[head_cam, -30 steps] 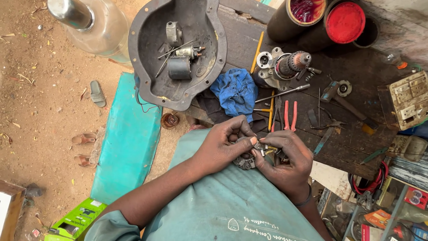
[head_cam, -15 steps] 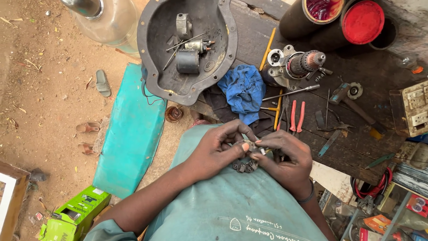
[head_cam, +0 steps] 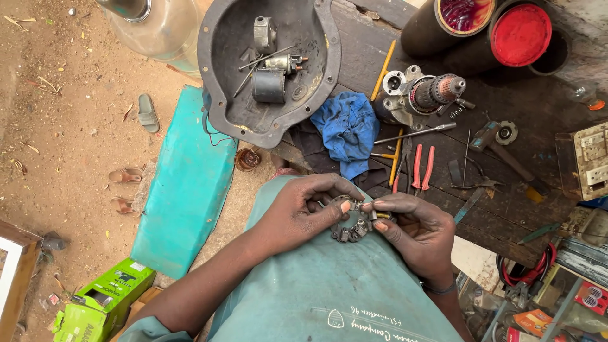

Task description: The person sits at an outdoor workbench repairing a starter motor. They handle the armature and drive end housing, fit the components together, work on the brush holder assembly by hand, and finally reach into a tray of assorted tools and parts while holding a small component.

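Dark workbench [head_cam: 506, 209] under pliers [head_cam: 423, 168], rag [head_cam: 347, 130]

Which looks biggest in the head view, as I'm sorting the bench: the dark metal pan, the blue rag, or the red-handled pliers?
1. Dark metal pan.
2. Crumpled blue rag.
3. Red-handled pliers, clearly the smallest.
All lie at similar depth.

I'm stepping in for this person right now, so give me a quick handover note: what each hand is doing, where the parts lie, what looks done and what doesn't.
Left hand: pinches the small round metal part at its left edge, held over the lap.
Right hand: grips the same part from the right, fingertips on its top.
On the bench: dismantled motor armature, blue rag, red-handled pliers, a yellow-handled tool. The dark metal housing holds loose parts, among them a cylinder.
Done: the motor is apart.
Left: the round part is not fitted to anything; what is being done to it is too small to tell.
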